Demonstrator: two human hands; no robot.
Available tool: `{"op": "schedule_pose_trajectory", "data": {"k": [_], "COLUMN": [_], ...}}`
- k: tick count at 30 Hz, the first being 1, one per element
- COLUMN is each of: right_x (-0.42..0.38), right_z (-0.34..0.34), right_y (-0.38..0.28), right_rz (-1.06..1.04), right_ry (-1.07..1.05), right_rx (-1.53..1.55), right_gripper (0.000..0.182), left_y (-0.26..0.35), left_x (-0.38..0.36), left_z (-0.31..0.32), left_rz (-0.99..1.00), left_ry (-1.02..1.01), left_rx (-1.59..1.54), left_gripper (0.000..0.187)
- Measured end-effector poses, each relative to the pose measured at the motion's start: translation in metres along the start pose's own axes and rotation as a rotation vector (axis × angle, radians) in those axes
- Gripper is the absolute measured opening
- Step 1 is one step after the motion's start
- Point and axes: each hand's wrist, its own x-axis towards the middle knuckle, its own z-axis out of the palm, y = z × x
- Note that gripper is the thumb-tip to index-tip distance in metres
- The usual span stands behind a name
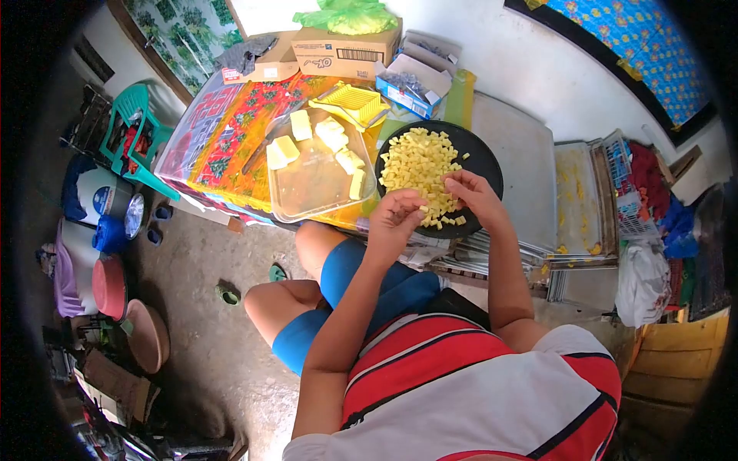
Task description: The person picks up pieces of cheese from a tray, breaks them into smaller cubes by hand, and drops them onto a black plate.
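Observation:
Small pale-yellow cubes lie heaped in a round black tray on the table in front of me. Over the near side of the tray my left hand is closed in a pinch, with a yellow cube at its fingertips. My right hand hovers just to its right, thumb and fingers pressed together; what they hold, if anything, is hidden. To the left, a clear plastic tray carries several larger pale-yellow blocks. A knife-like dark strip shows at that tray's left side.
A yellow slotted basket sits behind the clear tray. Cardboard boxes and a blue box line the wall. Stacked flat trays stand to the right. A green chair and basins are at left.

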Motion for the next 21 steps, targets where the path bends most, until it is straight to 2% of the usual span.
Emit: {"op": "schedule_pose_trajectory", "data": {"k": [5,7,12,16,19,21], "right_x": [-0.003,-0.003,-0.005,-0.001,0.005,0.010], "right_z": [0.004,-0.001,-0.033,-0.056,-0.056,-0.053], "right_y": [-0.004,-0.003,-0.006,0.010,0.034,0.047], "right_rz": [-0.006,-0.021,-0.082,-0.005,-0.080,-0.116], "right_ry": [-0.089,-0.058,0.195,0.418,0.555,0.575], "right_rx": [0.046,0.095,0.254,-0.062,-0.541,-0.687], "right_gripper": [0.030,0.028,0.024,0.026,0.026,0.025], "left_y": [0.019,0.024,0.031,0.026,0.021,0.018], "left_x": [-0.005,-0.007,-0.010,-0.010,-0.010,-0.010], "left_z": [-0.006,-0.008,-0.009,-0.012,-0.016,-0.017], "left_rz": [0.033,0.068,0.049,-0.066,-0.143,-0.136], "left_ry": [0.041,0.041,0.086,0.157,0.139,0.136], "left_rx": [-0.057,-0.075,-0.132,-0.146,-0.178,-0.193], "left_gripper": [0.036,0.037,0.029,0.021,0.017,0.017]}}
